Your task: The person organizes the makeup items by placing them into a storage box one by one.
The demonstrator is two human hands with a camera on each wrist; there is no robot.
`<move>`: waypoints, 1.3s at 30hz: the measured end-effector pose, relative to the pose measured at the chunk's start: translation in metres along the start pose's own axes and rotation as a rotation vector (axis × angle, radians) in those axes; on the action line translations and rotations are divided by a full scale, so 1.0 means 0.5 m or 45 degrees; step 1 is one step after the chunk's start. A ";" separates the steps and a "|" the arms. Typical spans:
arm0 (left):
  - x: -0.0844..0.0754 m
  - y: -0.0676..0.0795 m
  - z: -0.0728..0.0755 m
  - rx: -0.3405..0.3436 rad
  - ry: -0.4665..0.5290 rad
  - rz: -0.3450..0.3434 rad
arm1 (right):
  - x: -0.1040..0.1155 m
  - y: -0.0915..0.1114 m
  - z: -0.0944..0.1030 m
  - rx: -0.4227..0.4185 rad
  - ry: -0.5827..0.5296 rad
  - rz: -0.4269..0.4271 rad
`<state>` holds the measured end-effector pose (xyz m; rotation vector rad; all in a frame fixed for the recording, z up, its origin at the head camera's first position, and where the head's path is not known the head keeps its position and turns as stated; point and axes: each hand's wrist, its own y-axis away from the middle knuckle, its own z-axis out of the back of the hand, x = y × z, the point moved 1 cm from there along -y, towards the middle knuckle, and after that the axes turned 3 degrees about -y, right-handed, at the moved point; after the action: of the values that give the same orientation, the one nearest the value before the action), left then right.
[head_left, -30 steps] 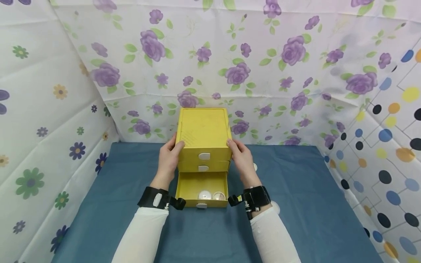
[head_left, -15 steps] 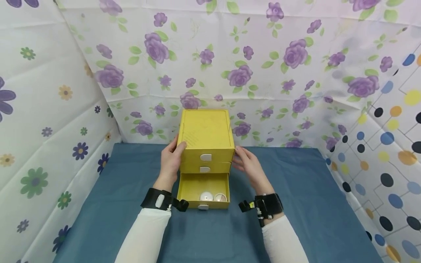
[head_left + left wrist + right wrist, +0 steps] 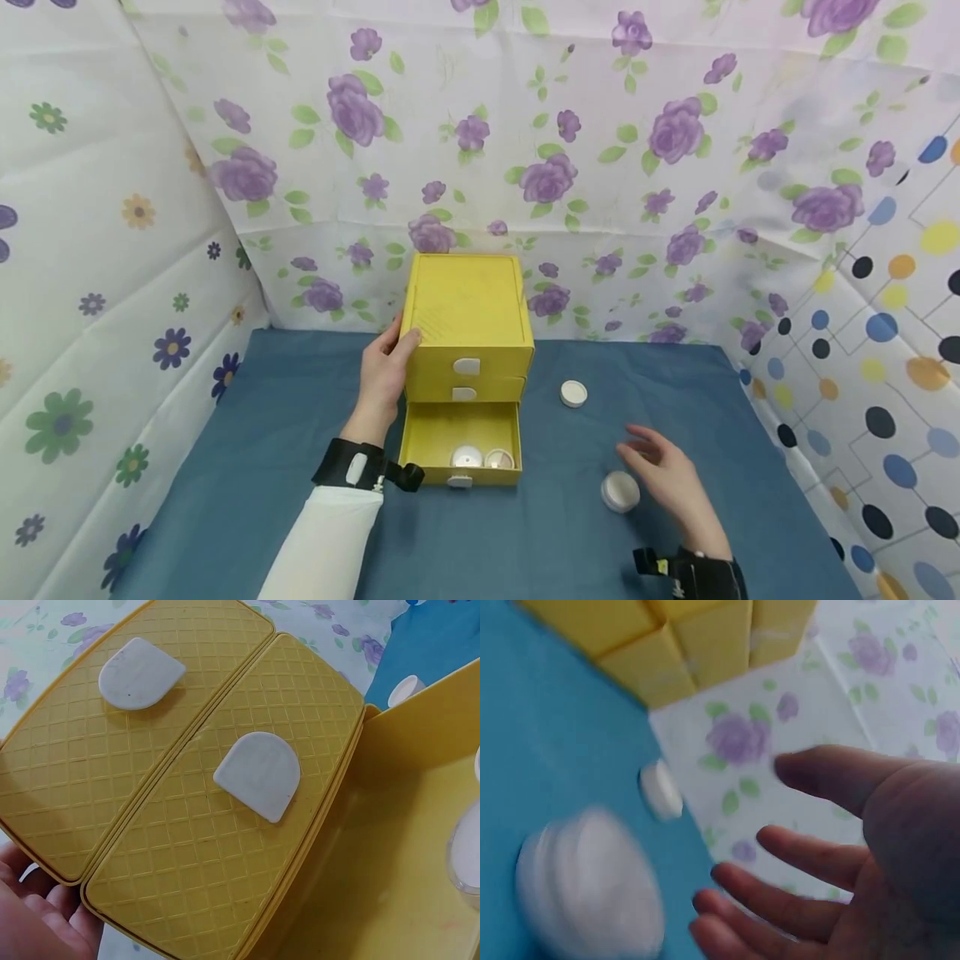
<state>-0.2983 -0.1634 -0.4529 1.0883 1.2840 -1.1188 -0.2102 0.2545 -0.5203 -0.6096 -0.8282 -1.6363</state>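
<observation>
A yellow drawer box (image 3: pixel 468 296) with white tab handles stands at the middle of the table. My left hand (image 3: pixel 381 375) holds its left side, thumb at the top front corner and fingers along the wall. The lowest drawer (image 3: pixel 427 433) is pulled out; a white round container (image 3: pixel 467 456) and a ring-rimmed round one (image 3: pixel 499 459) lie in it. To the right, my right hand (image 3: pixel 671 479) hovers with loosely bent fingers beside a white-topped round jar (image 3: pixel 620 492). In the right wrist view the jar (image 3: pixel 592 889) is blurred and apart from the fingers.
A small white round lid or tub (image 3: pixel 573 393) lies right of the drawer box. Blue cloth (image 3: pixel 300 500) covers the table. Behind hangs a floral sheet (image 3: pixel 480 167), with a dotted sheet (image 3: pixel 885 400) on the right.
My right hand has left the drawer box's right side and moved right and nearer, beside the jar, uncovering the jar and the small white piece. My left hand stays on the box.
</observation>
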 end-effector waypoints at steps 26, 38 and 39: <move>-0.003 0.005 -0.004 -0.016 0.068 0.013 | -0.119 0.008 -0.057 0.099 0.048 0.158; -0.004 0.001 -0.009 0.011 0.115 0.014 | -0.122 0.007 -0.058 0.077 0.029 0.114; -0.002 0.000 -0.011 0.016 0.122 0.011 | -0.123 0.009 -0.056 0.073 0.032 0.111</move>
<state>-0.2990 -0.1579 -0.4518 1.1677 1.3468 -1.0804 -0.1914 0.2696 -0.5834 -0.5760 -0.8166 -1.5335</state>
